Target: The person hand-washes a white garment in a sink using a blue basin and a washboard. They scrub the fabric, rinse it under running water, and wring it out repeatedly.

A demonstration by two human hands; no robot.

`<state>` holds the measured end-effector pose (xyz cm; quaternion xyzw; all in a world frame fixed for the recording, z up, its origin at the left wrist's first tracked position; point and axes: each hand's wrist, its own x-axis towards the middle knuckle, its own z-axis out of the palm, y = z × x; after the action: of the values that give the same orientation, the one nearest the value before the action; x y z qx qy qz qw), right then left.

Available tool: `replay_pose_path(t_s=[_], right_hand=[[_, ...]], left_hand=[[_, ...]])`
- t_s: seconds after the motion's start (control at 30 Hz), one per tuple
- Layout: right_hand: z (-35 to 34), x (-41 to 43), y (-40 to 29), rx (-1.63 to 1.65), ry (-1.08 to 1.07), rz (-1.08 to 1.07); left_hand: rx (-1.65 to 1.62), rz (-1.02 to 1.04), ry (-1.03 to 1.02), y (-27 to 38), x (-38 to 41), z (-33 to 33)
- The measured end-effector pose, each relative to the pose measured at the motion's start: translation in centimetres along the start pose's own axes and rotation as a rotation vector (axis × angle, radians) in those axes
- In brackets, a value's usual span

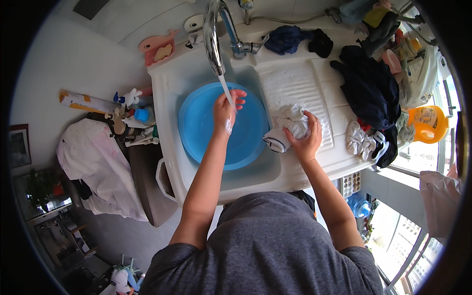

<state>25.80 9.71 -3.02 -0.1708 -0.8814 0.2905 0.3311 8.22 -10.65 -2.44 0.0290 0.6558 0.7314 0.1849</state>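
Water runs from the chrome faucet onto my left hand, which is held above a blue plastic basin with its fingers apart and nothing in it. White suds cling to that wrist. The basin sits in the white laundry sink. On the ribbed washboard to the right, my right hand rests on a bunched white cloth with a dark-edged part, its thumb and fingers around the near right side. Suds lie on the washboard's ribs.
Dark clothing and white socks lie on the right of the counter, beside an orange detergent bottle. Dark blue cloth lies behind the faucet handle. A pink whale-shaped soap dish is at the back left; bottles stand left of the sink.
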Motion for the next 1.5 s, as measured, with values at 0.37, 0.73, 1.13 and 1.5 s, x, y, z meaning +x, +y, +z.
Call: replay_pose_path(t_s=[0.37, 0.73, 1.13, 1.5], right_hand=[[6.5, 4.1, -5.2, 0.043, -0.129, 0.015], [17.8, 2.5, -7.0, 0.354, -0.79, 0.471], [20.8, 7.0, -9.8, 0.751, -0.796, 0.374], [12.3, 11.5, -8.9, 0.871, -0.765, 0.408]], left_hand=[[-0.551, -0.586, -0.267, -7.0, -5.7, -1.0], [-0.347, -0.236, 0.102, -2.1, -8.3, -8.4], [-0.504, -0.194, 0.115, 1.8, -4.7, -5.0], [-0.533, -0.254, -0.017, 0.3, 0.7, -1.4]])
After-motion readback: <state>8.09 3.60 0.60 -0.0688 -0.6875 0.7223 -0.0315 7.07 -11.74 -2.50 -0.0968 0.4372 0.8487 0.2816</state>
